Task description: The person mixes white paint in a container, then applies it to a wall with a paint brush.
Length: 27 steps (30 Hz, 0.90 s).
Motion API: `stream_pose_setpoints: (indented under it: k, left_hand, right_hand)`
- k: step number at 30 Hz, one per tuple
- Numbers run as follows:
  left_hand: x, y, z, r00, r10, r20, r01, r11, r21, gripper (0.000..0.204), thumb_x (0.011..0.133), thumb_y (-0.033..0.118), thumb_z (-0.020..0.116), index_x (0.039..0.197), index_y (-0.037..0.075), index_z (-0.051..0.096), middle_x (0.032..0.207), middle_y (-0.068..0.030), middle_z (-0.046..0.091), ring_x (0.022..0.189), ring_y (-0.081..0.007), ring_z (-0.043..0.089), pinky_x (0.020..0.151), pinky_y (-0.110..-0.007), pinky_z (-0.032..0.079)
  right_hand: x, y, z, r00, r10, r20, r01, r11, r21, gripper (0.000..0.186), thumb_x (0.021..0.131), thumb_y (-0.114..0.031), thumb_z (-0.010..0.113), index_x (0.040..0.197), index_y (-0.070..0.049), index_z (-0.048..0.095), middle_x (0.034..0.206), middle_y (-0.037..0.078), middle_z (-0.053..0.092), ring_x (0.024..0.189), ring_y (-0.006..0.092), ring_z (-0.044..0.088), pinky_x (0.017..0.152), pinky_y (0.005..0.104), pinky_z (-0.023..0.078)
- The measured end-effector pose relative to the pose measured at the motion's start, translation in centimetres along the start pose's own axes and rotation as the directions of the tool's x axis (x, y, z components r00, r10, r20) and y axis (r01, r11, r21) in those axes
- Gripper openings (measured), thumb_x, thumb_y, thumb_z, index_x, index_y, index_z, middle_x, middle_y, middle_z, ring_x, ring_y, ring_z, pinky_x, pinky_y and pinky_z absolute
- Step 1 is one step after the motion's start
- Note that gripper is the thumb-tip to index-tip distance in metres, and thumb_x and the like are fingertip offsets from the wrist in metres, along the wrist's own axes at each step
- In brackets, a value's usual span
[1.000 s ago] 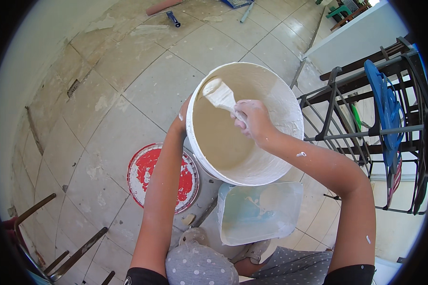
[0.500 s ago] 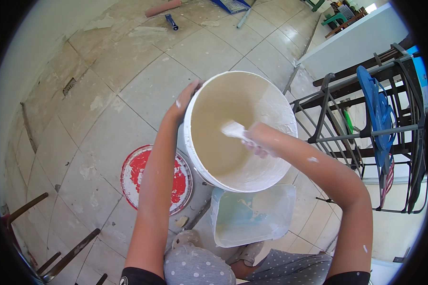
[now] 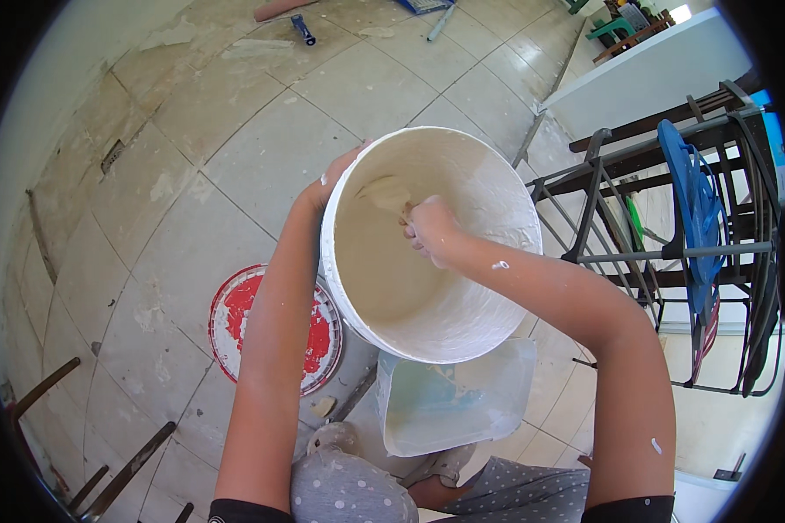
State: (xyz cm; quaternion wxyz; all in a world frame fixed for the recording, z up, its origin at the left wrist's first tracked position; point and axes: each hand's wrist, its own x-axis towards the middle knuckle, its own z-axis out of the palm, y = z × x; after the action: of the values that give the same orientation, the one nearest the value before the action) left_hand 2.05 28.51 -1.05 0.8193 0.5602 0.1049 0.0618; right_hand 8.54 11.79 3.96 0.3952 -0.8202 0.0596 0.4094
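A big white bucket (image 3: 508, 277), its mouth tilted toward me, contains cream-coloured paint (image 3: 375, 261). My left hand (image 3: 333, 174) holds it by the outer left side near the rim; the fingertips are hidden behind the wall. Inside, my right hand (image 3: 429, 228) is closed round a white, paint-coated tool (image 3: 384, 192) with a broad flat end, which dips into the paint. Whether it is a brush or a scraper I cannot tell. White paint spots both my arms.
A red, paint-smeared lid (image 3: 321, 340) lies left of the bucket, and a translucent tub (image 3: 462, 410) sits near my feet. Folding racks with blue flip-flops (image 3: 691, 200) stand at right. A blue-handled roller frame (image 3: 303, 30) lies far off; dark metal legs (image 3: 131, 471) poke in lower left.
My right hand has moved left and slightly up within the bucket, taking the tool's flat end farther toward the upper left of the paint. The left hand still holds the bucket.
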Motion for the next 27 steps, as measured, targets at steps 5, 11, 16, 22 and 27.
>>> stream_pose_setpoints:
  k: [5,11,16,22,27]
  left_hand:
    - [1.3,-3.6,-3.3,0.985,0.139,0.098,-0.147,0.986,0.077,0.043,0.098,0.027,0.052,0.134,0.003,0.050,0.128,-0.0073,0.057,0.115,-0.0171,0.054,0.102,-0.033,0.042]
    - [1.4,-3.4,-3.4,0.981,0.160,0.110,-0.182,0.954,0.236,0.045,0.094,0.018,0.057,0.135,0.003,0.049,0.131,-0.0080,0.055,0.116,-0.0178,0.053,0.102,-0.033,0.041]
    - [0.7,-2.3,-2.7,0.985,0.131,0.111,-0.158,0.946,0.284,0.044,0.093,0.017,0.059,0.134,0.005,0.050,0.130,-0.0073,0.056,0.114,-0.0175,0.055,0.099,-0.033,0.044]
    - [-1.2,-0.9,-0.7,1.000,-0.003,-0.007,0.004,0.999,0.047,0.039,0.091,0.015,0.058,0.128,0.002,0.055,0.119,-0.0087,0.062,0.106,-0.0169,0.059,0.094,-0.033,0.047]
    - [-5.1,-5.6,-0.8,0.996,0.028,-0.083,-0.044,0.981,-0.188,0.039,0.093,0.020,0.053,0.125,-0.001,0.056,0.112,-0.0119,0.065,0.101,-0.0184,0.062,0.092,-0.034,0.048]
  right_hand:
    - [-2.7,-0.3,0.0,0.996,-0.068,0.049,0.065,0.996,0.062,0.028,0.098,-0.025,0.046,0.078,-0.006,0.052,0.059,0.001,0.048,0.042,0.0107,0.039,0.036,0.0277,0.028]
    - [-5.7,-1.2,-0.7,0.991,-0.101,0.084,0.086,0.982,0.166,0.029,0.100,-0.027,0.044,0.081,-0.006,0.053,0.058,-0.001,0.045,0.042,0.0085,0.036,0.037,0.0252,0.027]
    - [-7.9,-2.4,-1.9,0.982,-0.146,0.122,0.130,0.984,0.125,0.027,0.101,-0.027,0.043,0.087,-0.006,0.052,0.062,-0.001,0.045,0.043,0.0074,0.034,0.037,0.0224,0.023]
    - [-9.8,-2.9,-4.3,0.960,-0.196,0.201,0.165,0.973,0.162,0.028,0.100,-0.027,0.042,0.085,-0.005,0.053,0.060,-0.002,0.044,0.042,0.0069,0.034,0.037,0.0229,0.025]
    - [-12.8,-2.3,-7.8,0.940,-0.200,0.276,0.142,0.966,0.216,0.026,0.100,-0.025,0.041,0.088,-0.005,0.052,0.059,-0.002,0.044,0.040,0.0058,0.032,0.035,0.0220,0.023]
